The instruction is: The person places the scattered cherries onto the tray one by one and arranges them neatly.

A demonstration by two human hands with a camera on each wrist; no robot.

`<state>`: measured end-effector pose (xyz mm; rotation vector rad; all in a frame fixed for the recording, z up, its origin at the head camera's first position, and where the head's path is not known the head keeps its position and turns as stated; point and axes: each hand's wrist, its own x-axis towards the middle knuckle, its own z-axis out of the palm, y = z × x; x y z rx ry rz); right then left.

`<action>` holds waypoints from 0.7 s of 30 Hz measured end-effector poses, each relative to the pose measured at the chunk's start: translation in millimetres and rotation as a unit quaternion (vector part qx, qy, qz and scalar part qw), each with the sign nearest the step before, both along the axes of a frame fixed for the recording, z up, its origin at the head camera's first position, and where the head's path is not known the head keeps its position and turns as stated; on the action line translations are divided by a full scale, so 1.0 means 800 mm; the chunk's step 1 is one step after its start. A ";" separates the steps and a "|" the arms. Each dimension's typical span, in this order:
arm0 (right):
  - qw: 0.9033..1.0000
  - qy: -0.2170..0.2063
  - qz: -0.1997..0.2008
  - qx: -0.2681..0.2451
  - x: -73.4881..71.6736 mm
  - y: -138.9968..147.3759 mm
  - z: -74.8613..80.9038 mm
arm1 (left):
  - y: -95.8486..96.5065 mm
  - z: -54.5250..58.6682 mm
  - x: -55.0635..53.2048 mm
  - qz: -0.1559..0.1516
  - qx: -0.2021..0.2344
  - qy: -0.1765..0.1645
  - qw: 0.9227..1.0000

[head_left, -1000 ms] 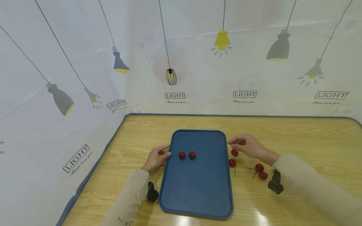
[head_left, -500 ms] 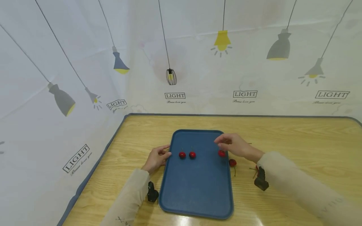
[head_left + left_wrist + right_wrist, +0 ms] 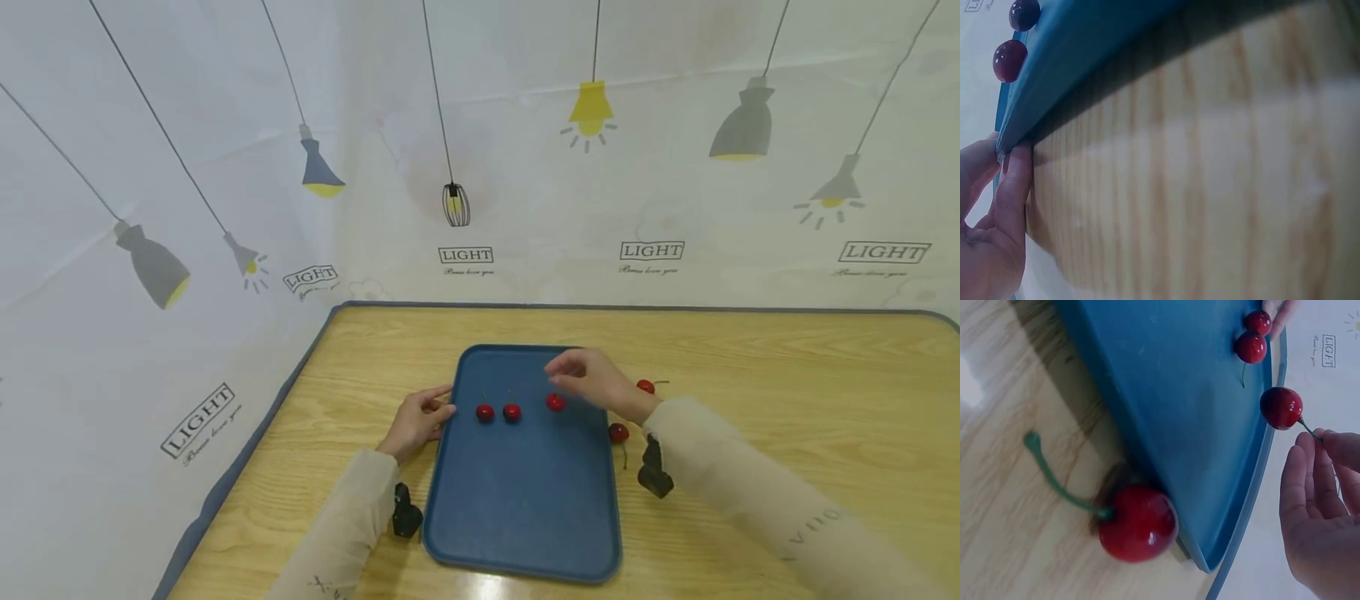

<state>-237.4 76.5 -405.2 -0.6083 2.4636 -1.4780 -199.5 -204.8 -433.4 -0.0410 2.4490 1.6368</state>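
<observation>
My left hand (image 3: 414, 422) holds the left rim of the blue tray (image 3: 522, 500); in the left wrist view its thumb and finger (image 3: 1015, 194) meet at the rim. My right hand (image 3: 596, 385) is over the tray's right half, pinching a red cherry (image 3: 555, 402) by its green stem between thumb and finger. That cherry (image 3: 1281, 407) hangs below the fingertips, clear in the right wrist view. Two more cherries, one at left (image 3: 485, 412) and one beside it (image 3: 512, 412), sit side by side in the tray near my left hand.
On the wooden table (image 3: 787, 375), one cherry (image 3: 618, 432) lies against the tray's right side, stem toward me. Another cherry (image 3: 646, 387) lies farther back, partly behind my right wrist. A white printed curtain (image 3: 540, 167) stands behind the table.
My right hand has carried the cherry leftward from beside the tray to over it. Its sleeve now covers two cherries on the table at right. My left hand stays put.
</observation>
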 end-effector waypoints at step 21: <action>0.999 -0.052 -0.005 0.007 -0.010 -0.026 -0.016 | -0.005 -0.023 -0.013 0.011 -0.012 -0.008 1.000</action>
